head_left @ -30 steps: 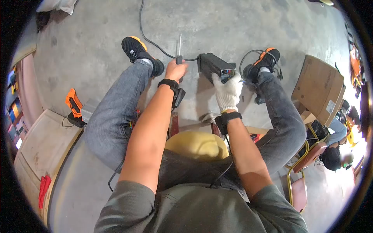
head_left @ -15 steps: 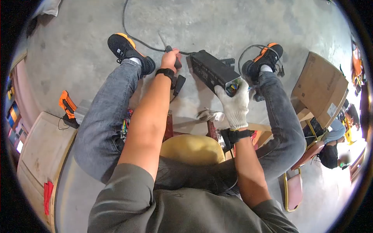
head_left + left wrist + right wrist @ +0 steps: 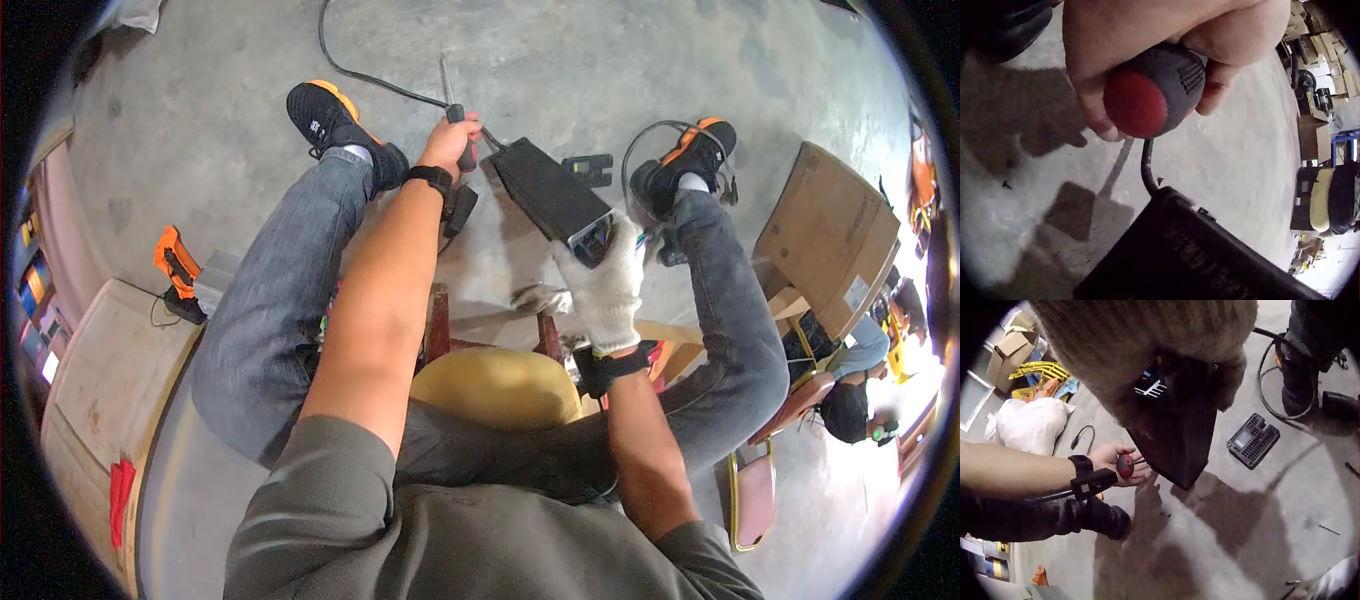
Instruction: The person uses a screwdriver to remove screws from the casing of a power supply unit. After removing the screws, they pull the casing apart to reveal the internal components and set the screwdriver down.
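Observation:
My bare left hand (image 3: 450,145) grips a screwdriver (image 3: 455,112) by its black and red handle, its thin metal shaft pointing away from me. The red butt of that screwdriver (image 3: 1135,105) faces the camera in the left wrist view. My right hand (image 3: 607,290), in a white knit glove, grasps the near end of a long black box (image 3: 550,190). Coloured wires show inside that open end, partly covered by the glove. A dark cable runs out of the box's far end, beside the left hand.
A black slotted plastic piece (image 3: 1254,440) lies on the concrete floor right of the box. Another cable (image 3: 640,135) loops by the right shoe (image 3: 690,165). A cardboard box (image 3: 825,235) stands at right, an orange tool (image 3: 175,262) at left. A drill bit (image 3: 1329,530) lies on the floor.
The black box has turned, its open end swinging nearer to me, and the slotted piece behind it has come into sight. The screwdriver tilted left, then swung back nearly upright in view.

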The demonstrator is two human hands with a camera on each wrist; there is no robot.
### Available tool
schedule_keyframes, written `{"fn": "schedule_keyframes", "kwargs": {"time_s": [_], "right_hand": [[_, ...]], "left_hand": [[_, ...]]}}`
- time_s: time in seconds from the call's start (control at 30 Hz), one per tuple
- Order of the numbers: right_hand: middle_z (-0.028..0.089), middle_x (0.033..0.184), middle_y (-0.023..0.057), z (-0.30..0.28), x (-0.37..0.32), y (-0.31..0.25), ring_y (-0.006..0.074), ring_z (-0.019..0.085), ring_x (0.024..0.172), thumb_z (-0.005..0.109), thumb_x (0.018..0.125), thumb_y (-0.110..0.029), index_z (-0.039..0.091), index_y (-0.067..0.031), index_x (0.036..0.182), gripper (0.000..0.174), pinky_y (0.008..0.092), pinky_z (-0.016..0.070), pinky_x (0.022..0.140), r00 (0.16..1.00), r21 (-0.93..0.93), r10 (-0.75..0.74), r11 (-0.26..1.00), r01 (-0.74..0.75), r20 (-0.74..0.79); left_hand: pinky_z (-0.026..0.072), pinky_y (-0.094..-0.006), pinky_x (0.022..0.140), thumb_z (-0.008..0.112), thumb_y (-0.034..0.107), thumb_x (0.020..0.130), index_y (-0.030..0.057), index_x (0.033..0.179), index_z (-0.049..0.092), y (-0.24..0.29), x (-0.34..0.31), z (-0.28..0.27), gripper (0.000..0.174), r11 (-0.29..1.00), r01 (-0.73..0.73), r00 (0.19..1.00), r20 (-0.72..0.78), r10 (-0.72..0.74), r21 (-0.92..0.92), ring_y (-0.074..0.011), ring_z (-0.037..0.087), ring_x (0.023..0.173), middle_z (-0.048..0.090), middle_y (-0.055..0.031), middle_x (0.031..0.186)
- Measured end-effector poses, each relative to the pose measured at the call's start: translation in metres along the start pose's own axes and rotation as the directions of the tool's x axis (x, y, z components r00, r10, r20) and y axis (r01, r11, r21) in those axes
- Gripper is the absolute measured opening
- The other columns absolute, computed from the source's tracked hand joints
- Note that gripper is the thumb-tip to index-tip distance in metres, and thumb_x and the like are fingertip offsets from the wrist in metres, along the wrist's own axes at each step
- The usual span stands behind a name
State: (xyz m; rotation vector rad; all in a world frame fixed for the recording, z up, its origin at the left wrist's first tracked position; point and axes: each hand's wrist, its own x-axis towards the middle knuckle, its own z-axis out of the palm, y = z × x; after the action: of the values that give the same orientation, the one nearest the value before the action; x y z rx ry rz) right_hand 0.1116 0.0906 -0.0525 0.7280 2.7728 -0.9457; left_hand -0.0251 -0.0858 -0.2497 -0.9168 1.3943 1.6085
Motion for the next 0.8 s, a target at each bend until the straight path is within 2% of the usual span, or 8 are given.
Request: {"fn": "schedule_keyframes", "kwargs": {"time_s": [0.1, 0.2, 0.33, 0.5, 0.57, 0.63, 0.77, 0.8], "right_hand": [[0.056, 0.099, 0.0179, -0.02, 0.002, -0.019, 0.0344, 0.055, 0.092, 0.081, 0.061, -0.016, 0.051, -0.0001, 0.113, 0.062, 0.0409, 0.0443, 0.082, 0.998, 0.046, -0.021, 0.999, 0.023, -0.051], [0.057, 0.101, 0.0184, -0.052, -0.001, -0.037, 0.0321, 0.057, 0.093, 0.082, 0.062, -0.019, 0.054, 0.002, 0.11, 0.06, 0.0396, 0.0464, 0.082, 0.997, 0.139, 0.059, 0.989, -0.052, -0.042], [0.061, 0.097, 0.018, -0.093, -0.004, -0.059, 0.0301, 0.061, 0.089, 0.082, 0.063, -0.021, 0.056, 0.0032, 0.108, 0.057, 0.0365, 0.049, 0.079, 0.988, 0.043, -0.065, 0.996, 0.072, -0.143], [0.064, 0.091, 0.0154, -0.138, -0.02, -0.095, 0.0272, 0.062, 0.083, 0.08, 0.065, -0.023, 0.059, 0.0043, 0.101, 0.05, 0.0352, 0.0497, 0.077, 0.946, 0.086, -0.16, 0.978, 0.191, -0.281], [0.065, 0.09, 0.0139, -0.157, -0.029, -0.113, 0.0244, 0.063, 0.08, 0.079, 0.067, -0.025, 0.06, 0.0036, 0.101, 0.049, 0.0336, 0.05, 0.075, 0.955, 0.249, -0.041, 0.961, 0.118, -0.295], [0.065, 0.089, 0.013, -0.169, -0.038, -0.123, 0.0214, 0.063, 0.08, 0.079, 0.069, -0.028, 0.059, 0.0042, 0.103, 0.051, 0.0318, 0.0502, 0.074, 0.961, 0.325, -0.01, 0.94, 0.103, -0.275], [0.066, 0.089, 0.0131, -0.175, -0.057, -0.136, 0.0179, 0.063, 0.079, 0.079, 0.071, -0.029, 0.056, 0.0074, 0.104, 0.055, 0.0305, 0.0508, 0.072, 0.935, 0.336, 0.009, 0.934, 0.119, -0.356], [0.066, 0.089, 0.013, -0.174, -0.061, -0.138, 0.0177, 0.063, 0.078, 0.079, 0.071, -0.03, 0.056, 0.0073, 0.103, 0.055, 0.0303, 0.0507, 0.072, 0.938, 0.388, 0.021, 0.914, 0.122, -0.346]], "left_hand": [[0.0422, -0.0292, 0.05, 0.058, 0.007, 0.081, 0.0033, 0.102, 0.056, -0.016, -0.005, -0.002, 0.022, 0.976, -0.073, 0.996, -0.029, 0.08, 0.203, -0.0149, 0.056, 0.061, 0.057, -0.0037, 0.072], [0.0406, -0.0299, 0.047, 0.06, 0.01, 0.081, 0.0036, 0.095, 0.058, 0.001, -0.05, 0.009, 0.015, 0.974, -0.092, 0.996, 0.027, 0.088, 0.208, -0.0145, 0.055, 0.057, 0.057, -0.0039, 0.071], [0.0401, -0.0299, 0.047, 0.061, 0.013, 0.082, 0.0057, 0.084, 0.057, 0.021, -0.106, 0.011, 0.009, 0.947, -0.051, 0.993, -0.082, 0.081, 0.318, -0.0151, 0.054, 0.055, 0.055, -0.0044, 0.067], [0.0422, -0.0329, 0.044, 0.058, 0.017, 0.086, 0.0043, 0.086, 0.052, 0.033, -0.193, 0.014, 0.014, 0.994, -0.107, 0.993, 0.048, 0.108, -0.025, -0.0179, 0.052, 0.052, 0.054, -0.0076, 0.07], [0.047, -0.0336, 0.047, 0.051, 0.013, 0.089, 0.0039, 0.123, 0.05, 0.031, -0.238, 0.025, 0.034, 0.983, -0.165, 0.985, -0.06, 0.16, -0.08, -0.0193, 0.054, 0.059, 0.055, -0.01, 0.08], [0.0496, -0.0351, 0.052, 0.047, 0.013, 0.094, 0.009, 0.132, 0.046, 0.023, -0.283, 0.026, 0.039, 0.971, -0.19, 0.981, 0.008, 0.193, -0.144, -0.0193, 0.055, 0.066, 0.055, -0.0102, 0.085], [0.0509, -0.0347, 0.061, 0.048, 0.032, 0.098, 0.0067, 0.127, 0.05, -0.012, -0.309, 0.029, 0.038, 0.984, -0.07, 0.94, 0.318, 0.121, -0.166, -0.019, 0.057, 0.073, 0.056, -0.0093, 0.087], [0.0508, -0.0347, 0.065, 0.049, 0.044, 0.095, 0.0037, 0.123, 0.052, -0.017, -0.312, 0.039, 0.05, 0.937, 0.027, 0.888, 0.44, 0.138, -0.348, -0.0198, 0.058, 0.075, 0.057, -0.0093, 0.088]]}}
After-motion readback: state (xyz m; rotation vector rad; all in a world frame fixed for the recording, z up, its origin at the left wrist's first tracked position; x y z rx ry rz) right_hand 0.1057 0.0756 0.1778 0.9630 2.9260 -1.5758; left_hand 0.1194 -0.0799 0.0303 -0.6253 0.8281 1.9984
